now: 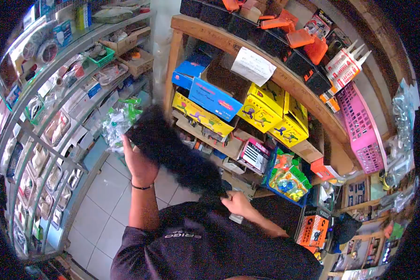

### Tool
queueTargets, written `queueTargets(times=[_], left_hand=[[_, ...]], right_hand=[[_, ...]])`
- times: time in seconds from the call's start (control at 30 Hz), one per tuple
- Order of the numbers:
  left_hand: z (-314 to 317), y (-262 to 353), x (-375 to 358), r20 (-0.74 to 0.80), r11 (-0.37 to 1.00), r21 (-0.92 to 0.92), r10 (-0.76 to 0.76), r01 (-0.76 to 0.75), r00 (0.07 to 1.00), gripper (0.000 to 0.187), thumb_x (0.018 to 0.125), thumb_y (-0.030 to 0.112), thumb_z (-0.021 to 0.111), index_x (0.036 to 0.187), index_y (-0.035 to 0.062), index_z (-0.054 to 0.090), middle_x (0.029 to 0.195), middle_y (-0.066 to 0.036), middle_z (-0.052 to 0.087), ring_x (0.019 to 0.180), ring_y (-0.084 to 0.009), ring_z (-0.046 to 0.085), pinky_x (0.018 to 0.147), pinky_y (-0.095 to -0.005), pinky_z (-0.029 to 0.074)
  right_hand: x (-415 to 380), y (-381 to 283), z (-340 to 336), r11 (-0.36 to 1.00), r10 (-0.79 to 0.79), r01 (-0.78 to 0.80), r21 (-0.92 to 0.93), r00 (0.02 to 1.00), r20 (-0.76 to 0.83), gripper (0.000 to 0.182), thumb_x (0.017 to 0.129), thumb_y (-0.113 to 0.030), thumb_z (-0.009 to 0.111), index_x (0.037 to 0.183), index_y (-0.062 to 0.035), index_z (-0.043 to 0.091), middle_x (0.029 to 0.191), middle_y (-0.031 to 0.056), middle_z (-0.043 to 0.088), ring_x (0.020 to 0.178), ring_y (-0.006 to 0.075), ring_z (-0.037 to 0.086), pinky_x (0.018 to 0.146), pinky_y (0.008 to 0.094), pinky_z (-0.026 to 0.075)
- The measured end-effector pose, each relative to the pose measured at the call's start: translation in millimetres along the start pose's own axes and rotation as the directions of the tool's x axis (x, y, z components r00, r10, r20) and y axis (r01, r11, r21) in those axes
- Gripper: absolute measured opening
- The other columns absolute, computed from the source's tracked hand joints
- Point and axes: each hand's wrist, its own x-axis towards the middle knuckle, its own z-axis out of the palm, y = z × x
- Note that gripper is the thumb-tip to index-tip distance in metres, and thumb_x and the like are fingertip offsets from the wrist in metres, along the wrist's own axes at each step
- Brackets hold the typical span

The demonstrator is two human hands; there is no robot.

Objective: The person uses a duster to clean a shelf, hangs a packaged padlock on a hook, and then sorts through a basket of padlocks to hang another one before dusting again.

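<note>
A: Shop interior. Wooden shelves are running across the right, glass cases are curving down the left, pale floor tiles are showing between.

B: What is sitting on the wood?

A: Yellow boxes and blue boxes are crowding the middle shelf, with a white paper note hanging from the shelf edge above them. Orange and black packs are lining the top. A pink basket is leaning at the right, sealant tubes are poking out above it.

B: Hands?

A: The left hand is raised at the left, fingers curling up around the upper end of a black bag; a thin dark band is circling that wrist. The right hand is lower, by the chest, closing on the bag's bottom end.

B: So where is the bag lying?

A: It is stretching slantwise between the two hands, in front of the lower shelf, off every surface. Blurred, so I cannot tell its material.

B: Anything near it?

A: A clear packet with green pieces is showing just beside the left hand; whether the fingers are touching it, I cannot tell. A blue crate of bright toys is sitting right of the bag, near the right hand.
</note>
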Motion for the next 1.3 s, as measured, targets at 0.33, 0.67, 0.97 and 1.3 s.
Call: queueTargets(times=[0.33, 0.67, 0.97, 1.3], left_hand=[[-24, -15, 17, -0.003, 0.995, -0.050, -0.090, 0.090, 0.996, 0.061, 0.084, 0.051, 0.029, 0.118, 0.0027, 0.042, 0.117, -0.011, 0.046, 0.106, -0.0273, 0.045, 0.091, -0.0403, 0.034], [-51, -24, 32, 0.470, 0.949, -0.060, -0.246, 0.308, 0.848, 0.055, 0.086, 0.044, 0.030, 0.122, 0.0036, 0.036, 0.118, -0.014, 0.044, 0.104, -0.0311, 0.046, 0.092, -0.0461, 0.033], [-5, -27, 20, 0.221, 0.710, -0.579, -0.337, 0.401, 0.915, 0.063, 0.082, 0.055, 0.026, 0.123, 0.0070, 0.035, 0.117, -0.018, 0.043, 0.103, -0.0362, 0.045, 0.087, -0.0542, 0.034], [-47, -38, 38, 0.315, 0.935, -0.089, -0.300, 0.343, 0.900, 0.058, 0.084, 0.047, 0.031, 0.125, 0.0061, 0.032, 0.116, -0.014, 0.045, 0.101, -0.0313, 0.048, 0.091, -0.0466, 0.033]], right_hand=[[-17, -9, 1, 0.991, -0.119, 0.115, -0.074, 0.991, -0.067, 0.028, 0.072, -0.028, 0.058, 0.068, -0.0011, 0.053, 0.054, 0.0146, 0.051, 0.049, 0.0272, 0.053, 0.047, 0.0366, 0.041], [-31, -7, 10, 0.998, -0.052, 0.052, -0.032, 0.998, -0.026, 0.039, 0.071, -0.037, 0.056, 0.058, -0.0006, 0.052, 0.054, 0.0189, 0.052, 0.049, 0.0341, 0.053, 0.047, 0.0402, 0.042], [-32, -4, 13, 0.994, 0.062, -0.049, 0.096, 0.989, -0.132, 0.032, 0.072, -0.030, 0.058, 0.062, -0.0001, 0.050, 0.050, 0.0158, 0.049, 0.044, 0.0296, 0.048, 0.044, 0.0379, 0.039], [-37, -9, 17, 0.999, 0.024, -0.023, 0.028, 0.999, -0.031, 0.034, 0.072, -0.032, 0.058, 0.063, -0.0001, 0.051, 0.052, 0.0148, 0.051, 0.045, 0.0258, 0.051, 0.045, 0.0361, 0.041]])
